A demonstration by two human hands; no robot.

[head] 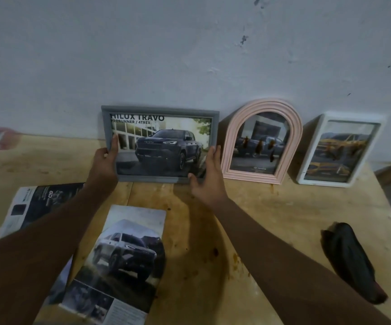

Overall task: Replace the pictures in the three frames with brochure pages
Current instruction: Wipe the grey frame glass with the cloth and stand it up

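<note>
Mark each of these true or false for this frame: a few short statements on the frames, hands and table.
1. Both the left hand and the right hand touch the grey frame, one at each side. True.
2. The pink arched frame stands left of the grey frame. False: it stands to its right, between it and the white frame.
3. The grey frame shows a dark pickup truck. True.
4. The dark cloth lies on the brochure page. False: it lies on the bare table, far right of the page.

snug dark brown sleeves (283, 249) cover both forearms.
</note>
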